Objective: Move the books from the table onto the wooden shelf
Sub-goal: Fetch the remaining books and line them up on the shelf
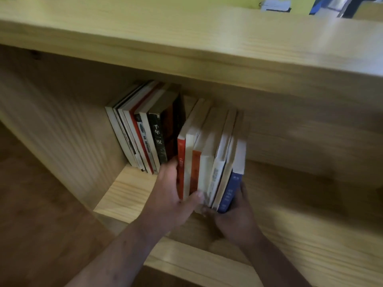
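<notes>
A stack of several upright books, with red, orange, white and blue spines, stands on the lower board of the wooden shelf. My left hand grips the stack's left side, thumb across the spines. My right hand holds the right side by the blue book, fingers curled under it. Further in and to the left, a second row of several books stands upright against the shelf's side wall. The table is out of view.
The shelf's top board overhangs the compartment. Its light side wall closes the left; brown wooden floor lies beyond it. Bare shelf board stretches to the right of the books. White papers lie beyond the top.
</notes>
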Demonstrator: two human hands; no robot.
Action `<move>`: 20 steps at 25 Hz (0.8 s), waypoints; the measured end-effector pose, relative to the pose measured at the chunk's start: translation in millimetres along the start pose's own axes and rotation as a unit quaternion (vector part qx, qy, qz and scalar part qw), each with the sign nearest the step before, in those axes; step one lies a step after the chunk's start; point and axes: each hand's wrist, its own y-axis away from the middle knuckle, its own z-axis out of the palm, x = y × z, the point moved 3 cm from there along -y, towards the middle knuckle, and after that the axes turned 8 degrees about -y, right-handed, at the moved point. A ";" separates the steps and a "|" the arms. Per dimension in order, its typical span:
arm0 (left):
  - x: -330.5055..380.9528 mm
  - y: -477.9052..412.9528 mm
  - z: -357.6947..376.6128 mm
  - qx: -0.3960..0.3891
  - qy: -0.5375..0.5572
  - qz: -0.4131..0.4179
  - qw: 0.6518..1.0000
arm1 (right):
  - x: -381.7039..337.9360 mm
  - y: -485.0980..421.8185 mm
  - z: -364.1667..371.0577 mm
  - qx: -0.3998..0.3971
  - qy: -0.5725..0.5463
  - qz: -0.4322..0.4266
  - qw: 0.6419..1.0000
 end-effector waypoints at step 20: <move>-55.6 -11.5 9.1 -0.008 0.008 -0.073 0.997 | -15.4 -1.0 18.5 0.057 0.021 -0.089 0.994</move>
